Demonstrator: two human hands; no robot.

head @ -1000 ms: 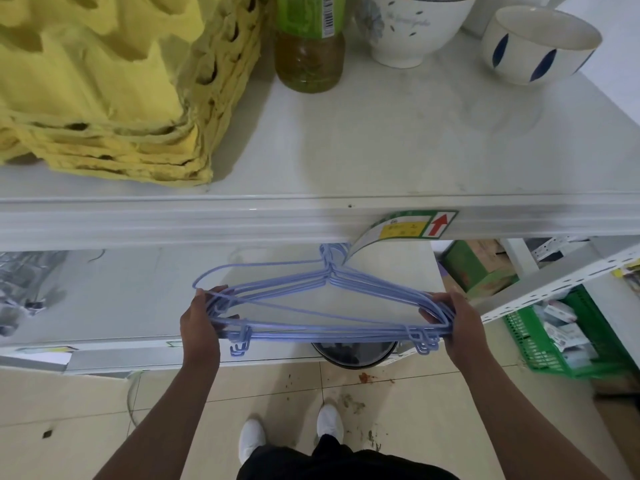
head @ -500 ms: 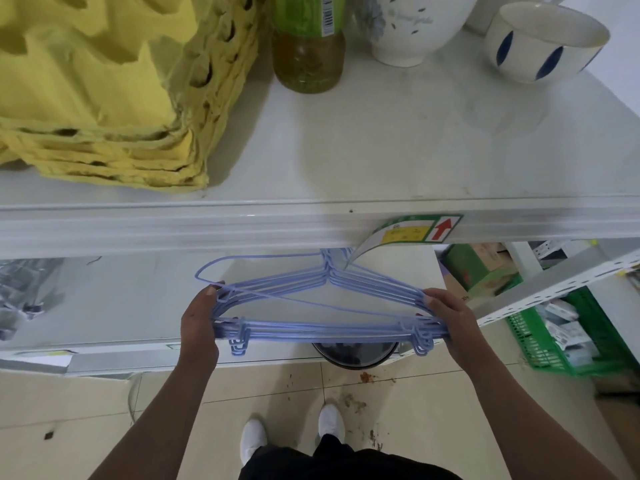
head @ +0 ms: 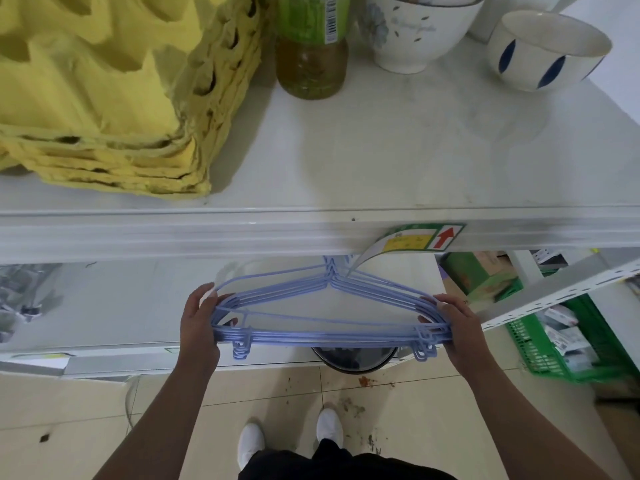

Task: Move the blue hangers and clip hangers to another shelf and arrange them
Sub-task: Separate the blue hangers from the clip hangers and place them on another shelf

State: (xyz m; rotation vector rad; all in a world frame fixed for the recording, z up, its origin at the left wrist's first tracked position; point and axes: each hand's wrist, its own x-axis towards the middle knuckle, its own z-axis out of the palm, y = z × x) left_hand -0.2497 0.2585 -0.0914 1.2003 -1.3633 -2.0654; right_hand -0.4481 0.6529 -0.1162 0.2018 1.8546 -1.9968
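A bundle of several blue hangers (head: 329, 336) is held flat above the lower white shelf (head: 114, 306), below the front lip of the upper shelf (head: 242, 230). My left hand (head: 201, 323) grips the bundle's left end and my right hand (head: 457, 327) grips its right end. The hooks point away from me and are partly hidden under the upper shelf's edge. One hanger at the far left sticks out loosely from the stack. No clip hangers are in view.
On the upper shelf stand a stack of yellow egg trays (head: 114, 98), a green-labelled bottle (head: 311, 46) and two bowls (head: 543, 50). A loose price label (head: 412, 242) hangs from the shelf lip. A dark bin (head: 353, 360) and a green basket (head: 561, 341) sit lower down.
Both hands have shifted the hanger bundle slightly up and inward, squaring the stack; the loose hanger on the left has come closer to the others.
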